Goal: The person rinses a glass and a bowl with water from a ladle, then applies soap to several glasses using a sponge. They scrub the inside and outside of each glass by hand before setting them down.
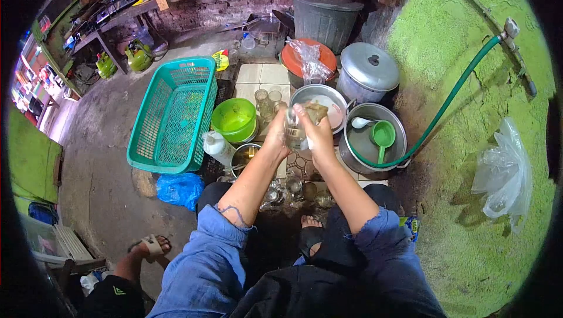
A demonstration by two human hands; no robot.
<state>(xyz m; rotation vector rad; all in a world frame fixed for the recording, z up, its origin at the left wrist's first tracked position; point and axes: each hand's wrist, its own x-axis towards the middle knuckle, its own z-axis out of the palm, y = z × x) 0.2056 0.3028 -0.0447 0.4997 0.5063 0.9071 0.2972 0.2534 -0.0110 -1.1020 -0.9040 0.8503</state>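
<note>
Out in front of me, my left hand [278, 133] is wrapped round a clear glass [294, 131] with dark lettering. On the glass's other side is my right hand [319, 136], closed on a yellowish-brown sponge [317, 112] by its fingers. Beyond my hands stands a metal basin [333, 99]. Several glasses [261, 99] stand on the tiles to the left, beside a lime green bowl [234, 117]. More glassware [294, 186] lies below my wrists. At the right, a large pot [400, 137] of water holds a green dipper [383, 134] and a white ladle.
A teal basket [199, 107], white bottle [217, 147] and blue plastic bag [179, 190] are at the left. A lidded pot [368, 70] and dark bin [326, 22] stand behind. A green hose [457, 96] runs into the water pot. Another person's foot [152, 246] shows lower left.
</note>
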